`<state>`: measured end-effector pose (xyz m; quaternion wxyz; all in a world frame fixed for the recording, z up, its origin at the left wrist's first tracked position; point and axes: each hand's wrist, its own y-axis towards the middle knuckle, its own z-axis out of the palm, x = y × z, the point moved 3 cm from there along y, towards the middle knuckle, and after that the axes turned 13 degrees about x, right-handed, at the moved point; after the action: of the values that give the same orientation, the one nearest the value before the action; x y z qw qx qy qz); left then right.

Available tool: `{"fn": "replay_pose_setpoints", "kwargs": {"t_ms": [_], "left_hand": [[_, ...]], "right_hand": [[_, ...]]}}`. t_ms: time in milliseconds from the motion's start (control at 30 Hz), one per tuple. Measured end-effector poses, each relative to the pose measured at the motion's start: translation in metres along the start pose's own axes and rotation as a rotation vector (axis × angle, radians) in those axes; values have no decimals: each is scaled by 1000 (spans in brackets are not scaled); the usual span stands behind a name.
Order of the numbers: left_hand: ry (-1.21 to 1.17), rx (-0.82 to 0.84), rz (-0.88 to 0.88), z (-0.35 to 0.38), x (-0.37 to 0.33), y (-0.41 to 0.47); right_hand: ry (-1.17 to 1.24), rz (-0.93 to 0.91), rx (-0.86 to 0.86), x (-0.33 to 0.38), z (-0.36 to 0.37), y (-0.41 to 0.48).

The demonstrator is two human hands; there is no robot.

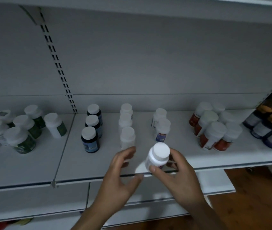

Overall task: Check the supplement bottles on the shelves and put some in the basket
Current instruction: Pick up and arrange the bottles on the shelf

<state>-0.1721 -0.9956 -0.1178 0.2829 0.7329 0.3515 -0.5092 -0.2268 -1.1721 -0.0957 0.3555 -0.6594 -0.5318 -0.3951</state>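
free: shelf (32,170) front, lanes between rows | obstacles: blue bottle row (92,121), white bottle row (125,121)

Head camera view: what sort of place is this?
Probably a pharmacy or health-shop aisle: a white shelf with a slotted upright, white-capped supplement bottles grouped by label, the right hand holding one white bottle.

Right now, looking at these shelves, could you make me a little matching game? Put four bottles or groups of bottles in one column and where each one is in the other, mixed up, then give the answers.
Things
1. green-label bottles
2. dark blue bottles
3. red-label bottles
4. nearest white bottle

Places
A. held in the right hand, in front of the shelf edge
B. a row of three just right of the slotted upright
C. clustered toward the shelf's right end
D. left of the slotted upright

Pairs: 1-D, 2-B, 3-C, 4-A.
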Motion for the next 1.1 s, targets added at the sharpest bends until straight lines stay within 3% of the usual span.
{"fn": "replay_pose_setpoints", "kwargs": {"t_ms": [100,233,400,533,700,867,1000,1100], "left_hand": [[9,118,69,16,-20,11],[-113,63,160,29,-46,21],[-76,57,188,38,-57,28],[-60,45,149,46,-55,29],[-107,-42,116,44,-53,22],[-111,-131,177,32,-66,26],[-70,-37,260,32,-84,32],[-111,23,217,37,-89,36]], "right_hand": [[-26,-171,26,17,-2,-5],[-99,-415,-46,40,-18,-16],[-86,-491,-59,44,-37,-17],[49,-417,-13,30,-42,-13],[528,-186,82,14,-44,-2],[662,-16,239,10,-40,7],[908,180,357,16,-20,10],[1070,122,443,22,-7,10]]}}
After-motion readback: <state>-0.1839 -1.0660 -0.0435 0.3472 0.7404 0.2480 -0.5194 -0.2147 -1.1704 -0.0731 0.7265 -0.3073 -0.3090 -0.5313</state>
